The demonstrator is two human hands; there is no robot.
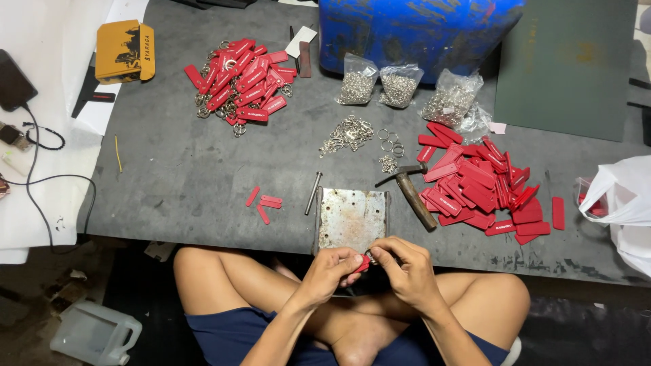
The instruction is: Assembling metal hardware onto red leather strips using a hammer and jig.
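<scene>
Head view, one frame. A person sits cross-legged at the near edge of a dark grey mat (pixel 190 169) laid on the floor. Largest item: a blue drum (pixel 413 30) at the mat's far edge, right of centre, with a dark green board (pixel 566 64) at the far right corner. A loose heap of plain red tags (pixel 478 186) covers the right side; a smaller heap of red tags with rings attached (pixel 241 85) lies toward the far left. A rusty metal plate (pixel 352 218) sits at the middle of the near edge, just in front of the hands, with a hammer (pixel 409 190) beside its right corner and a steel pin (pixel 313 192) to its left. Three clear bags of metal rings (pixel 399 87) stand before the drum; loose rings (pixel 349 134) lie nearer. Both hands meet over the lap, just off the near edge. The left hand (pixel 330 271) pinches a single red tag (pixel 363 263), long axis pointing right and slightly away, toward the right hand (pixel 405 268), whose fingers are closed on a small metal ring (pixel 372 257) at the tag's far end. The hands touch; neither is nearer.
</scene>
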